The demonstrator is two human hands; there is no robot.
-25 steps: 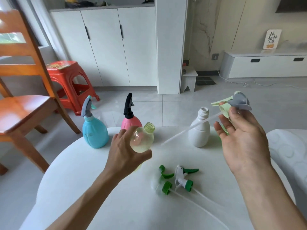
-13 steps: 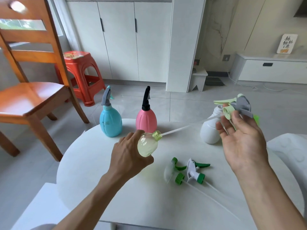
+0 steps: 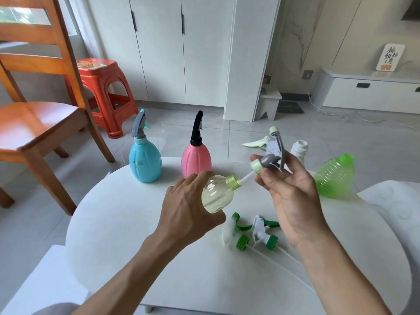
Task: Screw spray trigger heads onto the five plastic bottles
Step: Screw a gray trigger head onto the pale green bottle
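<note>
Left hand [image 3: 191, 214], frame centre: grips tilted pale yellow clear plastic bottle [image 3: 217, 194]. Right hand [image 3: 293, 196]: pinches grey-and-pale-green spray trigger head [image 3: 270, 153], its white dip tube [image 3: 246, 177] entering the bottle's neck.

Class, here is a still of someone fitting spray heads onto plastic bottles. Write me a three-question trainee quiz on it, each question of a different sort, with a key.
1. True or false: the blue bottle and the pink bottle already carry trigger heads.
2. Multiple choice: what does the left hand hold? A) the white bottle B) the pale yellow bottle C) the green bottle
3. Fill in: the right hand holds the grey trigger head, whose dip ____ enters the yellow bottle's neck.

Key: 1 true. 2 B. 3 tube. Two loose green-collared trigger heads still lie on the table, and the grey head's collar is not yet on the neck.
</note>
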